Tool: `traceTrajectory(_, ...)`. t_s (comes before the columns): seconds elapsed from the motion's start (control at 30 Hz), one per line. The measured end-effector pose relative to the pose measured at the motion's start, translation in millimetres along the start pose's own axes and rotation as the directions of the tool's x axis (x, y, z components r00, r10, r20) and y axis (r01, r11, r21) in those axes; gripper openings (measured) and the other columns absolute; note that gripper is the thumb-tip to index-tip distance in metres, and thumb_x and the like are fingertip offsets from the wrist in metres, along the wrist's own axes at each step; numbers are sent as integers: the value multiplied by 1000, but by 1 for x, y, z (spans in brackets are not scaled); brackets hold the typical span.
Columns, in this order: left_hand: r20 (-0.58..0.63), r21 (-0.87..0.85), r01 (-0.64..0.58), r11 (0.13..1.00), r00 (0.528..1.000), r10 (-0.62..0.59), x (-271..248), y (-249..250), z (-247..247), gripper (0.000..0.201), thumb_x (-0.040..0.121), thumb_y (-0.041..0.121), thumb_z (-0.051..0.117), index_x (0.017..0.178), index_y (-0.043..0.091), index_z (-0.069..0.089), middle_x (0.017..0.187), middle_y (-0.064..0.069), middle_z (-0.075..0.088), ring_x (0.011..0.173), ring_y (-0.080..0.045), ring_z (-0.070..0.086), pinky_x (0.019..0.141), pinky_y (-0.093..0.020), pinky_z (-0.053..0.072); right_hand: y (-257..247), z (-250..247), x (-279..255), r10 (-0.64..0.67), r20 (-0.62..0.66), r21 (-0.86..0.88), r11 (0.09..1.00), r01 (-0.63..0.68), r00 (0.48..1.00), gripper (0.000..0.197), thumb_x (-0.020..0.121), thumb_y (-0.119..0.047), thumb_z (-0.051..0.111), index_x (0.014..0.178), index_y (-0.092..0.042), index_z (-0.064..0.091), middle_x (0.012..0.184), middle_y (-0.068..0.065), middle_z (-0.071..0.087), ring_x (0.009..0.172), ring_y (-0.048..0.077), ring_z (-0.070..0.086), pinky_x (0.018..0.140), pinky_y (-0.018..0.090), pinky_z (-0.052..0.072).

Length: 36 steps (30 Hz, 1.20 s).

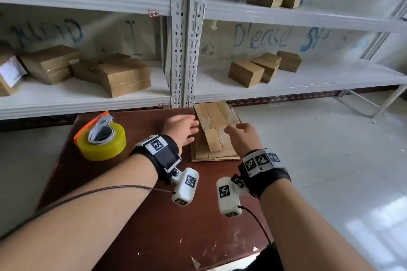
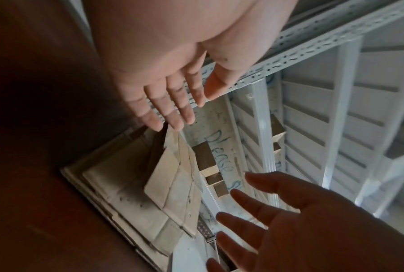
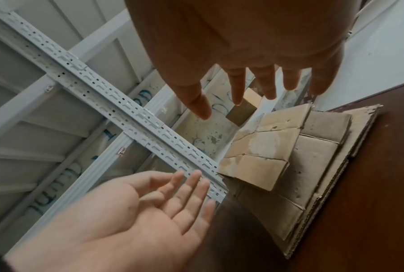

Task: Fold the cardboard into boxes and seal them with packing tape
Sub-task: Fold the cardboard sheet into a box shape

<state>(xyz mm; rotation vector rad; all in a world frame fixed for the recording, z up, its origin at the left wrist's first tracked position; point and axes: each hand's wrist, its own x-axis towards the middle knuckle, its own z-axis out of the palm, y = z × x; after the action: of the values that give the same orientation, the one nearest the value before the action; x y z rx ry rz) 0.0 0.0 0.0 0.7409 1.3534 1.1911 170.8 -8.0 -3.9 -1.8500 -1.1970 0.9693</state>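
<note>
A stack of flat cardboard blanks (image 1: 214, 136) (image 2: 135, 198) (image 3: 296, 162) lies at the far right corner of the brown table (image 1: 158, 215); the top blank's far end tilts up. My left hand (image 1: 184, 128) (image 2: 170, 103) (image 3: 158, 202) hovers open just left of the stack, fingers straight. My right hand (image 1: 239, 133) (image 3: 254, 86) (image 2: 277, 217) is open over the stack's right side, fingers spread; whether it touches the cardboard I cannot tell. A yellow roll of packing tape (image 1: 103, 142) in an orange and grey dispenser sits at the table's far left.
White metal shelving (image 1: 185, 35) stands right behind the table, with folded cardboard boxes (image 1: 119, 75) (image 1: 246, 72) on its shelves. White tiled floor (image 1: 330, 160) lies to the right of the table. Cables run from both wrist cameras.
</note>
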Motion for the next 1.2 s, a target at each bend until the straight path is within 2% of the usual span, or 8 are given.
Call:
traceTrajectory(0.1,-33,-107,129,986,990,-134,17,-11,20,20,104,18,52,115,13,67,106,-4,74,98,-21,69,77,-34,53,11,-4,17,0,-8,41,999,0,1000,79,65,-53,64,132,-11,61,98,2,63,91,22,58,82,38,50)
traceTrajectory(0.27,-161,-184,220,958,955,-250,43,-32,38,15,96,11,54,105,7,65,106,-8,72,101,-24,68,70,-36,54,33,-26,33,29,-13,11,1000,-29,999,56,93,-29,68,142,-7,52,98,-2,61,80,10,56,65,26,40)
traceTrajectory(0.4,-249,-125,212,969,939,-237,60,-54,41,29,88,12,57,114,2,66,105,-12,72,91,-31,70,90,-47,59,48,-33,45,43,18,45,998,-44,999,56,97,-25,66,146,-6,48,127,8,59,108,22,55,77,23,40)
traceTrajectory(0.57,-128,-75,220,973,965,-229,52,-57,46,14,93,16,67,103,7,69,106,-11,73,102,-29,71,71,-36,58,54,-15,54,33,88,0,999,-33,996,37,92,-28,70,119,-3,66,102,6,70,89,20,64,65,27,42)
traceTrajectory(0.7,-121,-2,215,977,969,-214,51,-55,48,34,82,14,86,108,0,71,98,-13,71,86,-27,68,91,-47,61,46,-17,52,16,77,-40,999,-13,997,30,92,-26,66,111,-4,67,85,2,66,75,15,60,61,28,40)
traceTrajectory(0.87,-53,34,148,988,988,-146,46,-48,46,61,73,9,92,127,5,64,115,-11,72,109,-26,69,100,-47,57,37,-29,43,2,9,-62,998,-2,1000,24,90,-22,61,96,-1,71,67,2,62,56,16,52,51,25,38)
traceTrajectory(1.0,31,72,74,995,997,-76,63,-55,26,114,28,42,107,129,11,66,123,-9,74,111,-26,72,97,-48,58,28,-29,32,-4,-16,12,1000,4,1000,28,91,-34,60,92,-8,70,85,12,76,78,26,73,79,46,63)
traceTrajectory(1.2,158,92,-39,995,987,24,2,-11,-9,37,82,-1,82,115,11,69,105,-8,79,96,-20,75,81,-37,62,8,-6,7,-92,-33,33,995,93,995,52,95,-65,52,85,-15,64,86,7,73,86,29,72,85,48,60)
